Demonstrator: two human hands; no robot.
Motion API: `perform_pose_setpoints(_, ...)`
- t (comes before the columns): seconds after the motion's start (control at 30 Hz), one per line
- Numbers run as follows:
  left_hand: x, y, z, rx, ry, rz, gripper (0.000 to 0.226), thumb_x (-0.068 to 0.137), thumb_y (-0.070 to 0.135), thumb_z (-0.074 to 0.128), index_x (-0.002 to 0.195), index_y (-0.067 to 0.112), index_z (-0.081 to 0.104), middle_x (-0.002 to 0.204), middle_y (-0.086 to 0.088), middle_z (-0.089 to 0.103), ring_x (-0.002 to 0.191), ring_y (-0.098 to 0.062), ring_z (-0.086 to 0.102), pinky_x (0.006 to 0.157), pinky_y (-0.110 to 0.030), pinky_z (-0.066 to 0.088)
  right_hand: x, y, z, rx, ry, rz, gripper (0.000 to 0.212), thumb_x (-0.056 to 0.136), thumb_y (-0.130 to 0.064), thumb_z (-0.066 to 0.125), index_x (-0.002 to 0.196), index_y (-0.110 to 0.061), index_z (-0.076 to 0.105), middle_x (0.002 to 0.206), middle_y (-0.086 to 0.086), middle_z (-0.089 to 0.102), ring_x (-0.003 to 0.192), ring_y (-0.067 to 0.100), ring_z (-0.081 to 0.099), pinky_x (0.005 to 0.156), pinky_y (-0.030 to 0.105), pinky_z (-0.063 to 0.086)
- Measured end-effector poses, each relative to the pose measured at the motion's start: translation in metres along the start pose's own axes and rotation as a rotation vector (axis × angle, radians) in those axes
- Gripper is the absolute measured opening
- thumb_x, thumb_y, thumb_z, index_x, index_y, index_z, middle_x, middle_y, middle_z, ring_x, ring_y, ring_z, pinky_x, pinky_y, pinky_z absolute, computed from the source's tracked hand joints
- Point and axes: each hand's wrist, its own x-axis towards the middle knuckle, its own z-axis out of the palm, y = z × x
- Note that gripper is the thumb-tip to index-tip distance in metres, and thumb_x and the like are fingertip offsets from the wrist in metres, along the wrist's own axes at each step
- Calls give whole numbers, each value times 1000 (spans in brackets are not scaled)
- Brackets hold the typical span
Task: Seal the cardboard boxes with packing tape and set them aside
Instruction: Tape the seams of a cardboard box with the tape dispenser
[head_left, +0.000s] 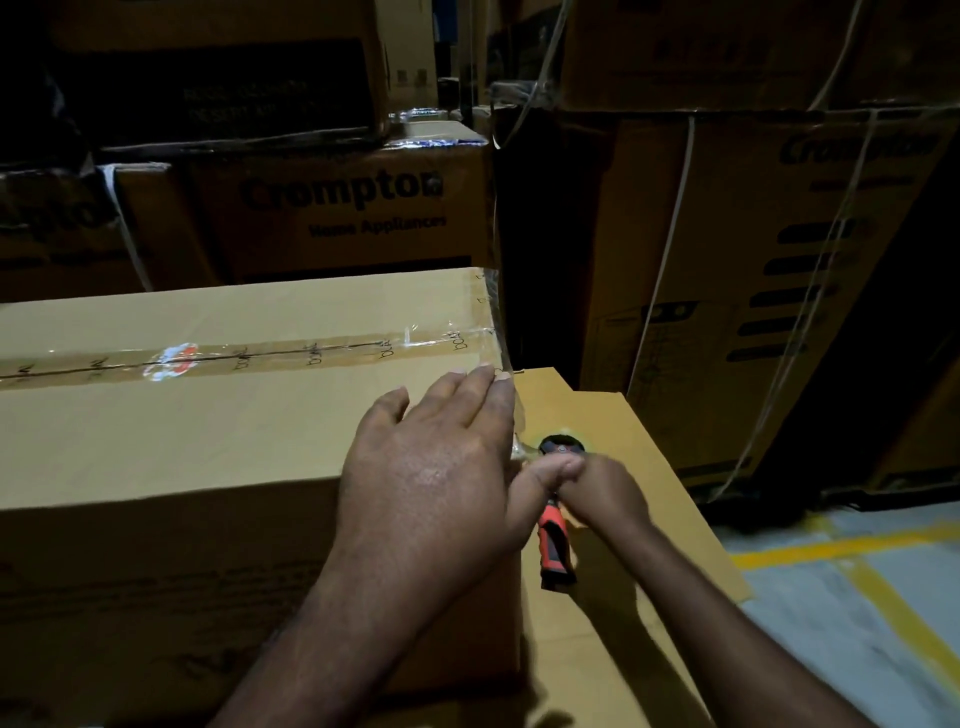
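Taped along the top seam of the cardboard box (208, 441). Could crease or stick to itself where the tape (311, 356) turns over the right edge, if pulled slack or cut askew. Pressing flat with the left hand (431, 467), fingers together, at that edge. Gripping the tape dispenser (556, 551) in the right hand (597, 493), low beside the box's end.

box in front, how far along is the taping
Done: a clear tape strip already covers the top centre seam of the box. In hand: the left hand presses flat at the box's right edge, where a second strip runs down to the tape dispenser gripped by the right hand. Left: cutting that strip, then setting the box aside.
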Motion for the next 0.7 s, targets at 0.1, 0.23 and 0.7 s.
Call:
perform_pose_setpoints(0.1, 1, 7, 4, -14, 21, -66, 89, 87, 66, -14, 158, 29, 24, 165, 7, 26, 153, -11, 22, 122, -51, 21, -14, -38, -56, 495, 256, -250, 33, 95, -41, 58, 115, -18, 71, 98, -3, 72, 86, 9, 66, 73, 38, 59)
perform_pose_setpoints(0.23, 0, 11, 9, 47, 68, -199, 66, 96, 54, 24, 138, 18, 61, 140, -2, 62, 134, -21, 55, 114, -69, 21, -66, -94, -122, 875, 503, -655, 20, 98, -20, 57, 112, -13, 70, 101, 0, 71, 95, 10, 67, 75, 27, 56)
perform_pose_setpoints(0.7, 0, -8, -32, -200, -341, -36, 108, 89, 50, 64, 159, 28, -14, 162, 16, -15, 149, 1, -10, 126, -30, 0, -126, -115, -94, 803, -107, -627, 75, 94, -68, 23, 157, -33, 3, 163, -22, -2, 145, -10, -7, 123, 37, 7)
